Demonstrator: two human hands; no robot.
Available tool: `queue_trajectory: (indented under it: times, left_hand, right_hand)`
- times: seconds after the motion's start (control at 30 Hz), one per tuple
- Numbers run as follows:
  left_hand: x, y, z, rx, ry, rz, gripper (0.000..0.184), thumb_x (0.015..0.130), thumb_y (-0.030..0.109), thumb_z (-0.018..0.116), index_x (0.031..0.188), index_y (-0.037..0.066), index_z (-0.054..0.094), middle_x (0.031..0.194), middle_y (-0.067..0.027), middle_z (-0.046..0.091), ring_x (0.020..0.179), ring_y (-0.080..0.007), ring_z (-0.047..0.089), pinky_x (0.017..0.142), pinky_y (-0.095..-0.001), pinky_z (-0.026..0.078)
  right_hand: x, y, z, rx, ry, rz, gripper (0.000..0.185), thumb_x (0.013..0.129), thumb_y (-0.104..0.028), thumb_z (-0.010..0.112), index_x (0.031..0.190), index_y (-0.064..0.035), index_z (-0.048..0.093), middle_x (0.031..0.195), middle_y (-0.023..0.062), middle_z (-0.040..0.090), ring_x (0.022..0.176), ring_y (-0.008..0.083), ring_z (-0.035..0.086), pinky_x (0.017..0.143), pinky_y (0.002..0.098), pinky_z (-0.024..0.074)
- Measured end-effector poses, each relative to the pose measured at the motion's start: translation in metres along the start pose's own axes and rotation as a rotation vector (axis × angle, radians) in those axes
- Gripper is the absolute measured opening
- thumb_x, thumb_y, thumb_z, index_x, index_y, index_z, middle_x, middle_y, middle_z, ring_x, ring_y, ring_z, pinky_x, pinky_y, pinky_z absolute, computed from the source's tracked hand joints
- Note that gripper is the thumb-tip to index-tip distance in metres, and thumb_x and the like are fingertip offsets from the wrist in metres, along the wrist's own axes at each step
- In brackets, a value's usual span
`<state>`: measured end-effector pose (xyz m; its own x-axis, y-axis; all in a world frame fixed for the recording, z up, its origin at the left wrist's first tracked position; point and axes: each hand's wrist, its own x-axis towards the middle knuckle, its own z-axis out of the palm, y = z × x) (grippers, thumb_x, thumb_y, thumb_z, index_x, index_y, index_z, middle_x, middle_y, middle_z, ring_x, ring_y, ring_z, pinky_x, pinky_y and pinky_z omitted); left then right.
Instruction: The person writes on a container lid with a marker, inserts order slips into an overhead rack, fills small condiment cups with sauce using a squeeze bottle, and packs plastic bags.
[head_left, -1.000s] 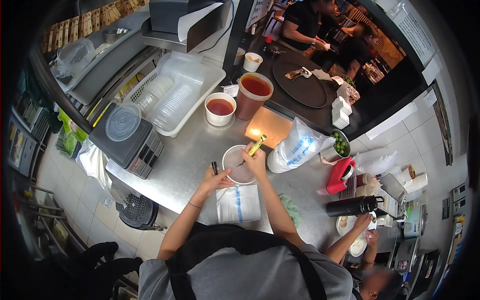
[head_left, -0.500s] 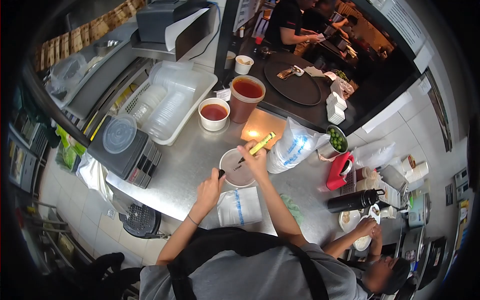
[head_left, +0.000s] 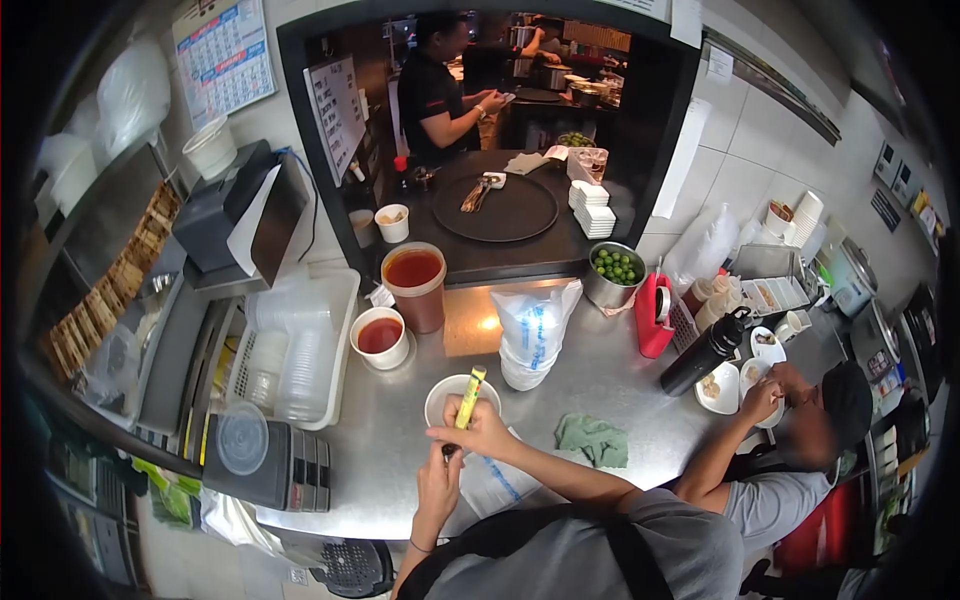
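My right hand (head_left: 482, 432) grips a yellow marker (head_left: 468, 398), its back end pointing up and away from me. Just below, my left hand (head_left: 438, 488) pinches the marker's black cap (head_left: 450, 450). The two hands meet at the marker's lower end; whether the cap sits on the tip is hidden by the fingers. Behind them stands a round white container (head_left: 437, 398), partly covered by my right hand. Under my right forearm lies a flat white plastic pack (head_left: 500, 478) with blue print.
A tub of red sauce (head_left: 415, 290), a smaller sauce cup (head_left: 380, 338) and a white bag (head_left: 535, 340) stand behind. A green cloth (head_left: 592, 441) lies right, near a black bottle (head_left: 705, 352). A co-worker's hand (head_left: 763, 398) works over bowls at right.
My hands have come together nearer my body, bringing marker and cap together. The marker has lifted away from the round container's writing. The view has swung up and right.
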<state>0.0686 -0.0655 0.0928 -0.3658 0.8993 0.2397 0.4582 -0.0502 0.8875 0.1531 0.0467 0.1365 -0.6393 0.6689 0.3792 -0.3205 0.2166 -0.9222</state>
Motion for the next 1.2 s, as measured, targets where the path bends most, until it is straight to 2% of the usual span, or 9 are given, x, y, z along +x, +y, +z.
queue_trajectory:
  times: [0.13,0.2,0.23,0.5,0.73,0.93,1.07,1.13,1.2]
  left_hand:
    - [-0.004,-0.003,0.002,0.042,-0.044,0.070,0.013,0.088,0.008,0.054,0.094,-0.002,0.050,0.073,-0.0168,0.063,0.066,-0.0314,0.063,0.059,-0.0398,0.047]
    - [-0.003,0.002,0.000,0.031,0.030,0.200,0.012,0.087,0.007,0.055,0.093,-0.003,0.051,0.071,-0.0166,0.062,0.067,-0.0321,0.063,0.058,-0.0402,0.047]
    - [-0.005,0.004,-0.004,-0.024,0.004,0.138,0.015,0.085,0.009,0.059,0.089,-0.003,0.051,0.069,-0.0169,0.060,0.064,-0.0325,0.062,0.056,-0.0399,0.045]
    - [0.000,0.033,-0.008,0.068,0.051,0.652,0.036,0.088,0.034,0.054,0.082,-0.002,0.054,0.060,-0.0160,0.051,0.052,-0.0370,0.050,0.049,-0.0424,0.035]
    - [0.013,0.043,0.004,0.011,-0.049,0.697,0.032,0.087,0.029,0.056,0.085,-0.003,0.053,0.061,-0.0174,0.052,0.054,-0.0382,0.052,0.049,-0.0422,0.035]
    - [0.032,0.056,0.049,-0.117,-0.502,0.270,0.040,0.084,0.019,0.062,0.113,-0.004,0.047,0.087,-0.0252,0.060,0.074,-0.0391,0.062,0.061,-0.0427,0.047]
    - [0.042,0.004,0.084,0.086,-0.620,0.381,0.051,0.084,0.022,0.064,0.122,-0.002,0.040,0.102,-0.0278,0.059,0.088,-0.0391,0.062,0.072,-0.0440,0.048]
    - [0.047,-0.021,0.083,0.215,-0.644,0.195,0.053,0.085,0.024,0.063,0.124,-0.003,0.040,0.112,-0.0284,0.056,0.098,-0.0397,0.059,0.081,-0.0455,0.047]
    - [0.051,-0.045,0.084,0.155,-0.677,0.071,0.055,0.085,0.026,0.062,0.127,-0.003,0.040,0.116,-0.0278,0.054,0.106,-0.0398,0.056,0.086,-0.0456,0.045]
  right_hand:
    - [-0.013,0.010,0.003,-0.091,-0.105,0.112,0.024,0.075,-0.008,0.075,0.077,-0.0054,0.051,0.074,0.0004,0.050,0.066,0.0055,0.046,0.055,0.0215,0.0360]
    - [-0.006,-0.016,0.009,-0.359,0.085,-0.381,0.040,0.077,-0.013,0.074,0.107,-0.0015,0.051,0.078,0.0038,0.053,0.062,0.0054,0.051,0.051,0.0189,0.0383]
    - [-0.013,-0.029,0.012,-0.079,0.171,-0.272,0.056,0.080,-0.009,0.069,0.127,-0.0021,0.040,0.088,0.0054,0.054,0.064,0.0061,0.051,0.051,0.0190,0.0387]
    - [-0.027,-0.073,0.018,0.080,0.259,-0.588,0.011,0.092,-0.004,0.050,0.101,-0.0031,0.044,0.080,0.0033,0.052,0.061,0.0057,0.048,0.053,0.0207,0.0391]
    - [-0.030,-0.073,0.011,0.161,0.394,-0.601,0.016,0.093,-0.004,0.046,0.108,-0.0052,0.039,0.078,0.0016,0.045,0.064,0.0047,0.043,0.054,0.0202,0.0362]
    - [-0.069,-0.101,-0.065,-0.204,0.320,-0.150,0.023,0.095,-0.013,0.046,0.116,-0.0054,0.041,0.083,0.0037,0.053,0.071,0.0115,0.055,0.062,0.0276,0.0443]
    - [-0.084,-0.133,-0.119,-0.540,0.502,0.045,0.022,0.094,-0.014,0.045,0.116,-0.0084,0.045,0.077,0.0090,0.060,0.073,0.0183,0.062,0.064,0.0325,0.0462]
    - [-0.075,-0.139,-0.163,-0.735,0.705,0.000,0.024,0.095,-0.011,0.042,0.119,-0.0093,0.043,0.083,0.0050,0.060,0.059,0.0086,0.053,0.055,0.0255,0.0438]
    - [-0.054,-0.144,-0.207,-0.757,0.902,-0.143,0.023,0.095,-0.011,0.041,0.118,-0.0082,0.042,0.084,0.0094,0.059,0.063,0.0138,0.056,0.058,0.0291,0.0451]
